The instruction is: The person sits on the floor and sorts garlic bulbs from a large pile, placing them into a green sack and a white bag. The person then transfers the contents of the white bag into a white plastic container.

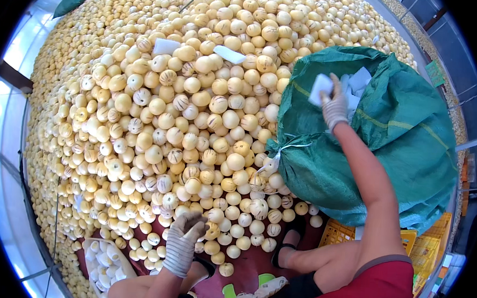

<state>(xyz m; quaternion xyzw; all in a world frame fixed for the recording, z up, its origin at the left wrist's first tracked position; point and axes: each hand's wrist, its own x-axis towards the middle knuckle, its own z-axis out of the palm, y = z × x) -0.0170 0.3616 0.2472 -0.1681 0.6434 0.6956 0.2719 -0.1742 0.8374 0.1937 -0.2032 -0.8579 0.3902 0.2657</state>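
Note:
My right hand, in a striped knit glove, pinches a white foam net sleeve over the mouth of a large green woven sack. More white foam sleeves lie inside the sack, partly behind my fingers. My left hand, in a matching glove with soiled fingertips, hovers over the near edge of a heap of pepino melons. Its fingers are bent with the thumb apart, and nothing shows between them. A yellow striped pepino melon lies just right of that thumb.
By my left knee stands a pale container of foam-wrapped pieces. Orange plastic crates are at the right under the sack. Two loose foam sleeves rest on the heap. My feet are on a dark red floor among scattered melons.

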